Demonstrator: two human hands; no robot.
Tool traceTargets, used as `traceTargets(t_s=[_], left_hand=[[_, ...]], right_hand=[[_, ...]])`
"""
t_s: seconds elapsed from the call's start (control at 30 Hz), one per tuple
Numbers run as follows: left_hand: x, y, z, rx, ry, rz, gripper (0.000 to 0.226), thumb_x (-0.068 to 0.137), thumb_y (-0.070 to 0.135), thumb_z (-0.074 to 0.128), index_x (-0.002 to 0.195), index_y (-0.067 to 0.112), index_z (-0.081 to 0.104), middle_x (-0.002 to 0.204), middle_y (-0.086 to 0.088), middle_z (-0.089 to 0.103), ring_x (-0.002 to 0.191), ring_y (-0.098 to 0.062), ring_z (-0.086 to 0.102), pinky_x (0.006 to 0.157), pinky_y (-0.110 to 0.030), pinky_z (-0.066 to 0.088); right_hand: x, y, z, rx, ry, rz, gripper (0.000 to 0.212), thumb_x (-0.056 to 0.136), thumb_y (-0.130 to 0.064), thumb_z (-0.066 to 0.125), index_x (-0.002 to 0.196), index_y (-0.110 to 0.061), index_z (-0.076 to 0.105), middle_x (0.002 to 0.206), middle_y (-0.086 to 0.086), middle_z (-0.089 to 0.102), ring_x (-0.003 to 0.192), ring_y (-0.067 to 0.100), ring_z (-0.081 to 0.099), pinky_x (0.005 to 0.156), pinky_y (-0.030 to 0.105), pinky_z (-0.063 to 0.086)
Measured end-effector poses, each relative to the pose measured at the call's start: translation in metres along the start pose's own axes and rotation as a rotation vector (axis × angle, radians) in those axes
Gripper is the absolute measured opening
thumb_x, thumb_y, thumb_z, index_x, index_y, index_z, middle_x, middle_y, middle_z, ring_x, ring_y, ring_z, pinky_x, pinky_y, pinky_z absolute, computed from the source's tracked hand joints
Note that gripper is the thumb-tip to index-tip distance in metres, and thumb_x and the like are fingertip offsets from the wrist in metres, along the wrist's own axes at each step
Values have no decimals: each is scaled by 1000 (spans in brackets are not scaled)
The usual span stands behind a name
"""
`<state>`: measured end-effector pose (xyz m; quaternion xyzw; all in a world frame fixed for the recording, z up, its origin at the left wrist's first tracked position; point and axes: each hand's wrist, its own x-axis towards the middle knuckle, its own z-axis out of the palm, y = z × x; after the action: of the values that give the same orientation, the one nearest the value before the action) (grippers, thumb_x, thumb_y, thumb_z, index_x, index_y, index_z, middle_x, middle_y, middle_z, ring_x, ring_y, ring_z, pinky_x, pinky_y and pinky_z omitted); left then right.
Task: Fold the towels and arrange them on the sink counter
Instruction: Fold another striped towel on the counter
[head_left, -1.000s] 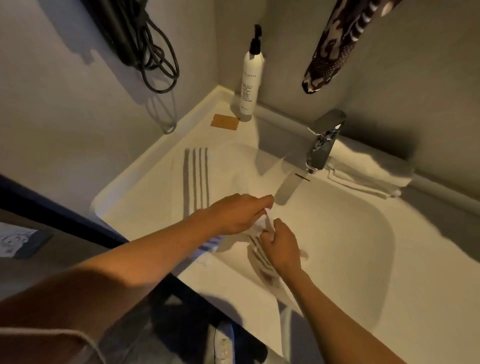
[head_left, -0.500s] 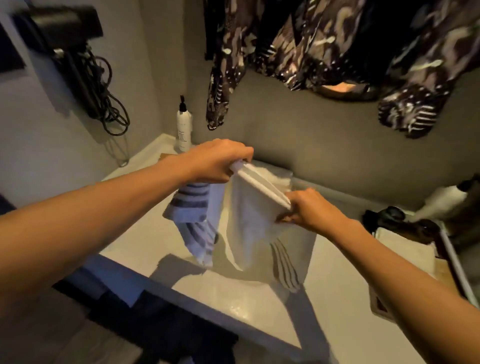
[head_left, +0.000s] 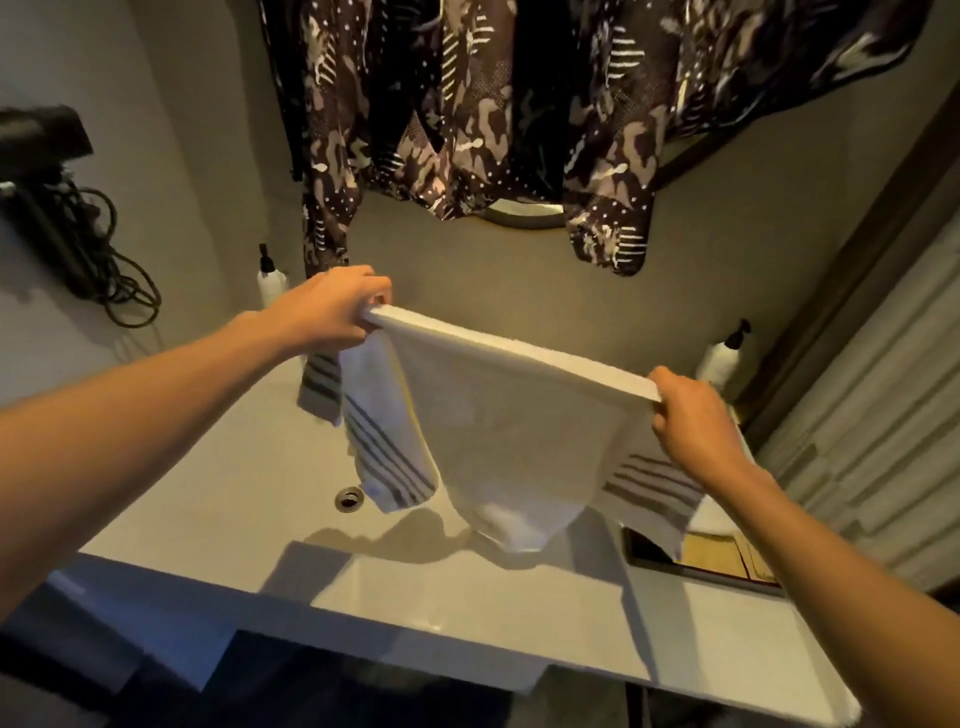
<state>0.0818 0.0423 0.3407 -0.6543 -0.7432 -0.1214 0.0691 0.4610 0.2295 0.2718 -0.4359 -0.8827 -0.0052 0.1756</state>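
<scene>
Holding a white striped towel (head_left: 498, 431) doubled over above the sink basin (head_left: 270, 499), left hand (head_left: 327, 312) and right hand (head_left: 691, 421) fingers pinching its top corners, lower end apparently brushing the worktop (head_left: 519, 603).

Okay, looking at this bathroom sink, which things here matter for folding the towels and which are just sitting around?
Part of the job:
- striped white towel, stretched between both hands
- left hand and right hand, gripping its top edge
- sink counter

Just lying about:
- patterned garment hanging on the wall
- two pump bottles
- hair dryer with coiled cord
- drain
</scene>
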Motion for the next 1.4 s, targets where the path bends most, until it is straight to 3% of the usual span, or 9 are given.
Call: traceTargets(t_s=[0.2, 0.4, 0.63, 0.73, 0.93, 1.07, 1.13, 1.27, 1.4], left_hand=[[19, -1, 23, 29, 94, -3, 19, 78, 6, 68, 89, 15, 56, 92, -1, 47, 86, -28, 56, 67, -36, 42], [-11, -7, 38, 28, 177, 24, 35, 65, -4, 75, 94, 11, 60, 95, -10, 53, 89, -31, 52, 68, -42, 46], [-182, -43, 183, 102, -320, 22, 50, 40, -13, 70, 77, 21, 64, 87, 0, 62, 74, -24, 57, 56, -32, 42], [-233, -43, 224, 122, -492, -107, 28, 72, 0, 68, 72, 24, 53, 71, 7, 47, 63, -14, 47, 58, -27, 32], [-267, -68, 246, 67, -530, -310, 41, 74, 0, 67, 63, 32, 43, 65, 3, 56, 56, -19, 52, 52, -35, 34], [-232, -53, 226, 201, -692, -268, 16, 84, 24, 56, 69, 28, 57, 70, 3, 57, 65, -17, 53, 58, -27, 36], [-205, -28, 229, 229, -546, -190, 21, 80, 32, 60, 60, 24, 60, 64, 1, 61, 65, -21, 58, 57, -30, 40], [-140, 70, 264, -45, -403, -13, 11, 83, 22, 62, 91, 16, 66, 92, -3, 63, 80, -27, 61, 61, -34, 44], [-93, 180, 318, -286, -413, 202, 38, 98, 27, 45, 134, 18, 54, 140, -5, 50, 122, -27, 51, 100, -40, 45]], right_hand=[[10, 5, -4, 47, 90, 199, 21, 88, -2, 46, 103, -15, 54, 100, 18, 60, 86, 43, 57, 67, 45, 50], [-30, 0, -5, 151, 251, 36, 24, 85, -3, 58, 101, -20, 55, 98, 5, 57, 82, 25, 51, 62, 33, 38], [-171, 10, 143, -120, -324, -192, 54, 57, -2, 78, 105, -19, 61, 79, 7, 59, 63, 26, 60, 49, 32, 44], [-215, 21, 177, -160, -498, -220, 59, 46, -18, 82, 97, -29, 53, 73, -3, 54, 59, 19, 54, 49, 27, 32], [-228, 43, 181, -209, -532, -202, 46, 51, -18, 74, 92, -27, 57, 82, -2, 56, 69, 24, 54, 58, 33, 42], [-226, 59, 183, -196, -563, -204, 41, 56, -23, 72, 94, -28, 56, 84, -2, 57, 70, 24, 56, 59, 32, 45], [-226, 58, 182, -187, -545, -214, 35, 59, -21, 69, 92, -28, 59, 83, -2, 57, 71, 25, 57, 59, 34, 46], [-238, 61, 182, -171, -532, -230, 24, 71, -27, 62, 95, -30, 60, 84, -4, 61, 71, 20, 59, 62, 31, 49], [-247, 61, 178, -150, -561, -254, 13, 79, -31, 54, 92, -31, 56, 86, -4, 58, 76, 22, 58, 68, 33, 46]])
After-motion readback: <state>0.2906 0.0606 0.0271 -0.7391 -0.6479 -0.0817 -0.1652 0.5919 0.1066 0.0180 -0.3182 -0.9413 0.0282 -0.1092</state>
